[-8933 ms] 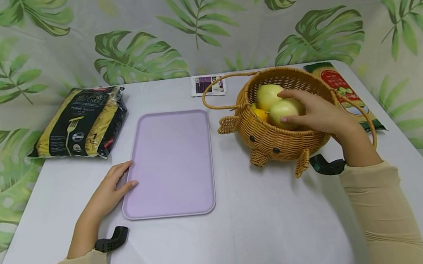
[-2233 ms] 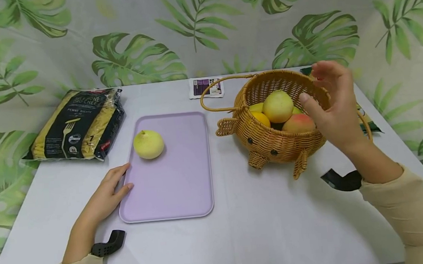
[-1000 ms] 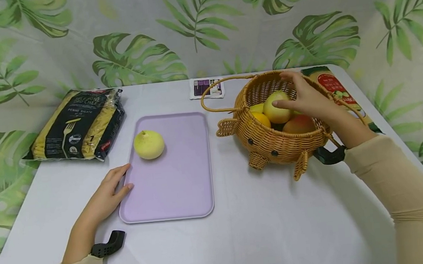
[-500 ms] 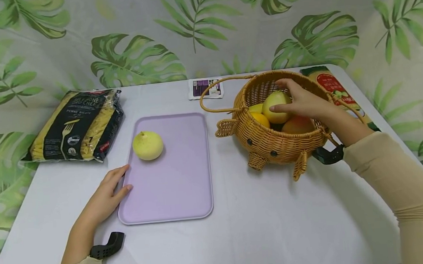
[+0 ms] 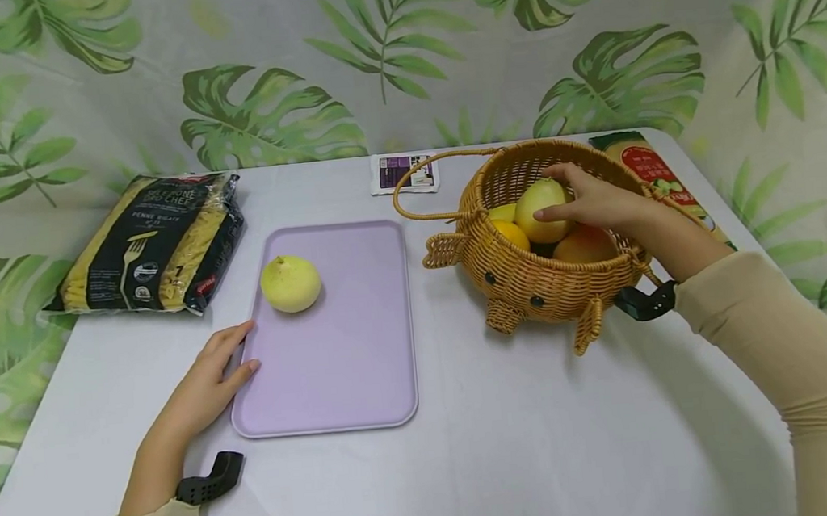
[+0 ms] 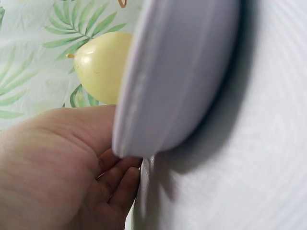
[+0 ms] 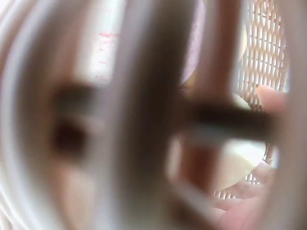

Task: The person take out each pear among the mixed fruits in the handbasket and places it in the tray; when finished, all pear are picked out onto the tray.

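Observation:
My right hand (image 5: 599,203) reaches over the rim of the pig-shaped wicker basket (image 5: 539,280) and grips a yellow-green pear (image 5: 537,214), thumb in front and fingers behind. In the right wrist view, blurred wicker strands cover much of the pear (image 7: 240,163). Around it in the basket lie a reddish peach (image 5: 582,245), an orange fruit (image 5: 509,236) and a yellow fruit (image 5: 501,212). My left hand (image 5: 201,388) holds the left edge of the lilac tray (image 5: 341,353), thumb over the rim and fingers curled below. Another pear (image 5: 291,284) sits near the tray's upper left.
A black and yellow bag of penne (image 5: 157,242) lies at the back left. A small white and purple packet (image 5: 403,173) is at the back, behind the basket's raised left handle (image 5: 396,199). Behind the basket on the right lies a green and red food bag (image 5: 650,162).
A pear has gone from the basket to the tray. After drawing back to the right, my right hand has returned to the basket and closed round another pear. My left hand has stayed put.

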`<state>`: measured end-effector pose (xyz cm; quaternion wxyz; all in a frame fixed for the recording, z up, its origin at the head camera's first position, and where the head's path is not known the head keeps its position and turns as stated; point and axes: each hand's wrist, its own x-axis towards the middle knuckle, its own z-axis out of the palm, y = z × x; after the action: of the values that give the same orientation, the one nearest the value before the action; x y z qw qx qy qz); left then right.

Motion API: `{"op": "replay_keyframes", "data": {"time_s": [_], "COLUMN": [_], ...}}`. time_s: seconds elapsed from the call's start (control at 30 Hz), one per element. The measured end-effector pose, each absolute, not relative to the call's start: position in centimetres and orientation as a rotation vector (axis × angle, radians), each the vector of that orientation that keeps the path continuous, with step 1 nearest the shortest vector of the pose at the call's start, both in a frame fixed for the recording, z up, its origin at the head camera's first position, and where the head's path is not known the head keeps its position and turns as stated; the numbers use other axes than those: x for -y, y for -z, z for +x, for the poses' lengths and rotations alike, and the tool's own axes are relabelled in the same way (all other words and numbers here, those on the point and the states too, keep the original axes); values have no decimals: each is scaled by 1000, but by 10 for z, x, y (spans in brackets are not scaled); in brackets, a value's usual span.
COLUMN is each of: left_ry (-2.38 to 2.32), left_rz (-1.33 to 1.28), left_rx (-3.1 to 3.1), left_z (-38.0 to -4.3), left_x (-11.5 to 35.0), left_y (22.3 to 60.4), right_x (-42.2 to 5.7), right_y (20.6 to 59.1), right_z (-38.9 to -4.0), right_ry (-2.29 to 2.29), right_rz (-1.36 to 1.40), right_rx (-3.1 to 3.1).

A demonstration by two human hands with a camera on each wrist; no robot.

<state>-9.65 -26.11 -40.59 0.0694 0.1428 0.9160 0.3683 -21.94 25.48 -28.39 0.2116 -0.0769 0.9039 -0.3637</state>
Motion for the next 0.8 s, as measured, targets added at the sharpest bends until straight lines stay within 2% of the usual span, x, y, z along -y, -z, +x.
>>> {"op": "replay_keyframes", "data": {"time_s": [0.8], "left_ry": [-1100], "left_rz": [425], "left_rx": [-2760], "left_z": [-96], "left_x": [259], "left_y": [404], "right_x": [-261], "right_y": [288], "right_z": [-223], "right_ry": [1071], "right_rz": [-246], "right_rx": [-2433]}}
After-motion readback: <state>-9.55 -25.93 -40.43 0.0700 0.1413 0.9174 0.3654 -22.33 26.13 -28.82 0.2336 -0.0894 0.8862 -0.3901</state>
